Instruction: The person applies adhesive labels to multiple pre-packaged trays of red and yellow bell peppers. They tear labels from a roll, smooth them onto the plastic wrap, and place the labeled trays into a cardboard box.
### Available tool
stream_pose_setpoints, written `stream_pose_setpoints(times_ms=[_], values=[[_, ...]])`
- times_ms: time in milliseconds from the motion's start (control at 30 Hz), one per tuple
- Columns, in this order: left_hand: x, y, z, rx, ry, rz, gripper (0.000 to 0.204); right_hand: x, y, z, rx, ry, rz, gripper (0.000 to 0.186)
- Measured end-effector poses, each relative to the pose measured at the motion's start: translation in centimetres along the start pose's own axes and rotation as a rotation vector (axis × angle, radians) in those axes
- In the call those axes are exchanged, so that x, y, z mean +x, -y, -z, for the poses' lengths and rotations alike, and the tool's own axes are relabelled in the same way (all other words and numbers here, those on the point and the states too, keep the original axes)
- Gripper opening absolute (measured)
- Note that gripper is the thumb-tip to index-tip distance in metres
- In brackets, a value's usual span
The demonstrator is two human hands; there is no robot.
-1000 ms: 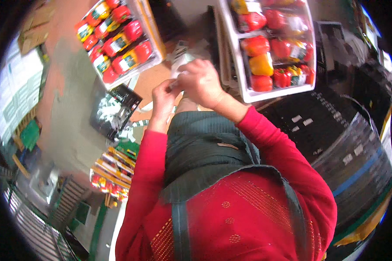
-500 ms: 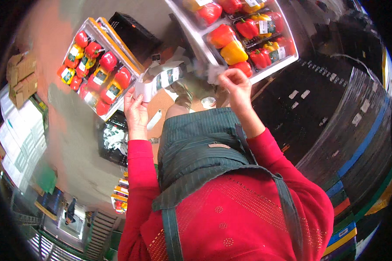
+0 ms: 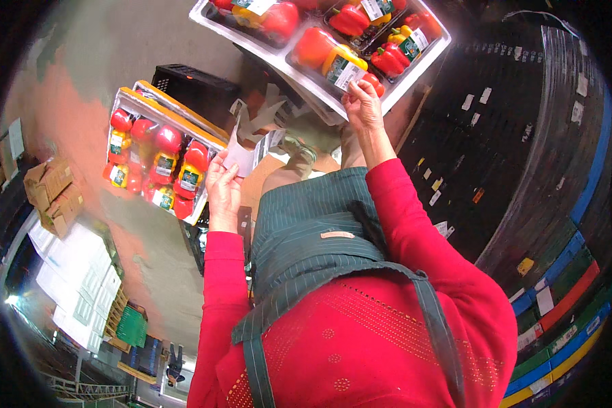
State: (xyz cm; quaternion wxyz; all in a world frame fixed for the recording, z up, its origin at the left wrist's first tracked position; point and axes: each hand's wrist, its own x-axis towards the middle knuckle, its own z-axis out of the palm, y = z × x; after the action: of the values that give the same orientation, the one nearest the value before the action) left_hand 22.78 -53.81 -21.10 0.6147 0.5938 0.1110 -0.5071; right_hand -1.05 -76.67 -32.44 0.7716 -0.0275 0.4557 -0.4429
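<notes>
My left hand (image 3: 223,187) pinches a strip of white label backing paper (image 3: 237,155), which trails away toward the middle. My right hand (image 3: 364,107) is closed in a pinch at the lower edge of a white label (image 3: 345,72). That label lies against a wrapped pack with a yellow pepper (image 3: 333,62), in the near corner of a white tray (image 3: 326,102) of red and yellow peppers. A loose-looking red pepper (image 3: 372,83) shows just beside my fingertips. Left of my left hand, a second white tray (image 3: 200,212) holds several labelled pepper packs.
Behind the left tray stands a black crate (image 3: 190,88). Black crates wrapped in film (image 3: 469,136) rise on the right. At the far left are cardboard boxes (image 3: 51,194) and white stacked boxes (image 3: 78,285). A person (image 3: 175,365) stands far off at the lower left.
My right hand has brought the label onto the yellow pepper's pack. My left hand has shifted slightly right and down with the backing strip. The whole view has turned a little.
</notes>
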Motion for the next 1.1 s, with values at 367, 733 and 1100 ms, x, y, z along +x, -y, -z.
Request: stream_pose_setpoints(times_ms=[367,733,1100], values=[[0.2,-0.1,2.4,0.022,-0.02,0.029,0.042,3.1,-2.9,0.3,-0.357,-0.506,0.28,0.022],[0.7,0.1,3.1,-0.005,0.017,0.032,0.043,3.9,-2.7,-1.5,-0.346,-0.739,0.24,0.023],[1.0,0.5,2.0,-0.032,0.033,0.012,0.038,1.4,-0.6,-2.1,-0.418,-0.694,0.068,0.022]])
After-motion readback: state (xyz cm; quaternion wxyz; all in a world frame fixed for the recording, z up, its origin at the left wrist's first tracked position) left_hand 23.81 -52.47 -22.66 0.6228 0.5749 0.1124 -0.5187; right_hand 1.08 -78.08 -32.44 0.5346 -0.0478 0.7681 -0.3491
